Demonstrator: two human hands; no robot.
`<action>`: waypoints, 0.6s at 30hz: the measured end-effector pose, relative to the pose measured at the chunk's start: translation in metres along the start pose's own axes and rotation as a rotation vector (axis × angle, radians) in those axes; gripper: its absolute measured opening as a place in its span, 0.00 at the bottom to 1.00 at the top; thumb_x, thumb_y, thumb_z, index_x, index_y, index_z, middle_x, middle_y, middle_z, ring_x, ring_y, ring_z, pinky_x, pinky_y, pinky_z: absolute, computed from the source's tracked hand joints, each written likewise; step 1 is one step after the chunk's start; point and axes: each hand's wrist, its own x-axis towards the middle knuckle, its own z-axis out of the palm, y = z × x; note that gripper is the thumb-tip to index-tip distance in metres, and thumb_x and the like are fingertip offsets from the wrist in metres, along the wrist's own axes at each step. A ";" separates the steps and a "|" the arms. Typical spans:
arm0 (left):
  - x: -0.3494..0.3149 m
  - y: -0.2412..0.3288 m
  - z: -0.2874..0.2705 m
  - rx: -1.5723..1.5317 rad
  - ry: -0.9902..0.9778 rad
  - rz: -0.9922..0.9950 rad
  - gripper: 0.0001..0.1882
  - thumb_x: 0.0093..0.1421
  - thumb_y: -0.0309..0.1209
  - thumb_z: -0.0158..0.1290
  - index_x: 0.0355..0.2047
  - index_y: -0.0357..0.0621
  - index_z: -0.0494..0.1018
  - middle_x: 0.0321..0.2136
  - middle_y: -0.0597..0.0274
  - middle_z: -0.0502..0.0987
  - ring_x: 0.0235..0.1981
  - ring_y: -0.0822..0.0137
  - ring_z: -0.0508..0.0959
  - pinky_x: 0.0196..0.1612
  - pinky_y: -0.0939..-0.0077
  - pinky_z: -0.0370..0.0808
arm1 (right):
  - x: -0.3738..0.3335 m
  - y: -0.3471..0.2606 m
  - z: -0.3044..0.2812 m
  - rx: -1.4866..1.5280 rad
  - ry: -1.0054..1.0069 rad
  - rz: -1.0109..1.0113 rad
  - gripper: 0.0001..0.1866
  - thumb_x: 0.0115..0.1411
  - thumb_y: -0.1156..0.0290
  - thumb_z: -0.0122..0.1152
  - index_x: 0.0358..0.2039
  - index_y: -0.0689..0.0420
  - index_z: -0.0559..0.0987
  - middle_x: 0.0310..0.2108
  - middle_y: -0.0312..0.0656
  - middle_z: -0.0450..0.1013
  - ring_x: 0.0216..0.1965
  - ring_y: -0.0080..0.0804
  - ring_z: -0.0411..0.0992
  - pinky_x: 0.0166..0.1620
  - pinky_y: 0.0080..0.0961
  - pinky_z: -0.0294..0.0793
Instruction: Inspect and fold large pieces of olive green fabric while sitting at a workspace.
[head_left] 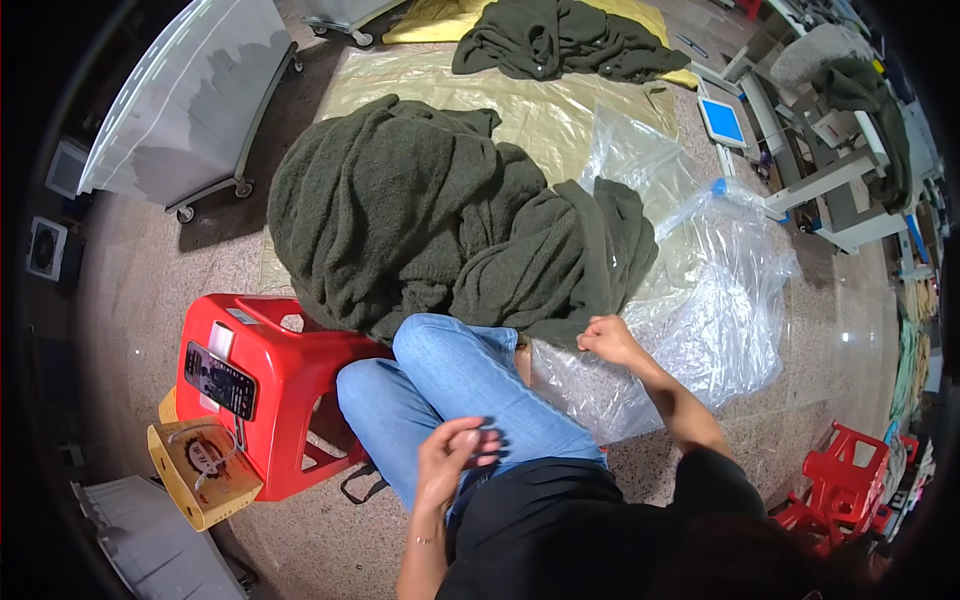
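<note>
Head view: person sits on the floor, legs crossed in blue jeans (pixel 480 385). Main item is a big dark green cloth (pixel 390 200), bunched in thick folds just beyond the knees, running from centre-left to centre. Its narrower right end trails toward the right hand (pixel 608 342).

Right hand: fingers curled in, tips at the near right edge of the cloth. Can't tell if it's a pinch or just contact.

Left hand (pixel 455 452): near, raised over the lap, well apart from the cloth. Fingers half curled, thumb close to them. Can't tell if anything small is held.

Under the cloth: yellowish sheet (pixel 400 72) on the far side, clear plastic (pixel 735 290) on the right, wrinkled and shiny. Second green cloth (pixel 560 40) lies crumpled at the far end, on a brighter yellow sheet (pixel 420 25).

Left of the knees: red stool (pixel 290 435), phone (pixel 220 380) lying on it, screen lit. Open yellow box (pixel 195 512) just beside the stool, near left, with a pale cord.

Far left: white cart (pixel 200 95) on casters. Far right: blue-screened panel (pixel 722 122) by a metal frame (pixel 830 183). Near right: another red stool (pixel 845 470).
</note>
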 end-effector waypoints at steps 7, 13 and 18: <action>0.059 -0.022 0.078 -0.628 -0.448 -0.406 0.24 0.66 0.39 0.47 0.56 0.35 0.63 0.46 0.49 0.74 0.47 0.56 0.77 0.45 0.60 0.78 | -0.139 -0.141 -0.020 0.412 0.022 -0.356 0.04 0.51 0.75 0.63 0.23 0.61 0.80 0.23 0.41 0.69 0.27 0.27 0.69 0.29 0.24 0.66; 0.022 -0.006 0.067 -0.322 -0.145 0.089 0.15 0.64 0.22 0.45 0.51 0.33 0.67 0.46 0.53 0.75 0.45 0.64 0.77 0.48 0.67 0.75 | -0.155 -0.187 -0.022 0.381 -0.291 -0.617 0.06 0.55 0.73 0.64 0.33 0.60 0.82 0.36 0.47 0.76 0.41 0.40 0.76 0.42 0.29 0.76; -0.064 0.037 0.010 0.246 -0.183 0.397 0.18 0.62 0.25 0.51 0.51 0.29 0.69 0.45 0.61 0.76 0.45 0.72 0.73 0.51 0.77 0.69 | -0.053 -0.184 -0.039 0.334 -0.102 -0.521 0.13 0.55 0.77 0.57 0.42 0.60 0.78 0.41 0.45 0.75 0.48 0.40 0.73 0.50 0.32 0.71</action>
